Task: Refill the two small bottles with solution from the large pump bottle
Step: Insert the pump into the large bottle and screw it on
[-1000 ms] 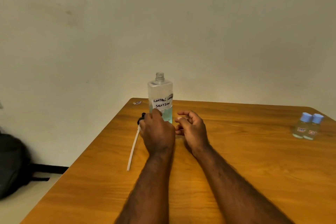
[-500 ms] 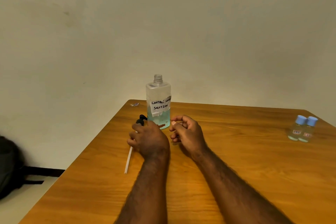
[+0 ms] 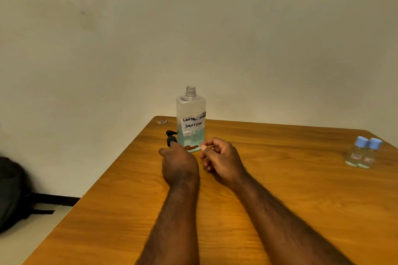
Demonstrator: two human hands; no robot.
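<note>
The black pump (image 3: 171, 137) pokes out just left of the big bottle (image 3: 191, 114), which stands upright with its neck open. The left hand (image 3: 179, 163) is curled round the pump's lower end, the tube hidden. Just beside it the right hand (image 3: 223, 158) lies loosely curled, thumb to forefinger; whether it pinches anything I cannot tell. The two small bottles (image 3: 363, 155) stand upright, capped and touching, well apart at the table's (image 3: 280, 211) right edge. The right hand is likely the nearer to fetch them.
</note>
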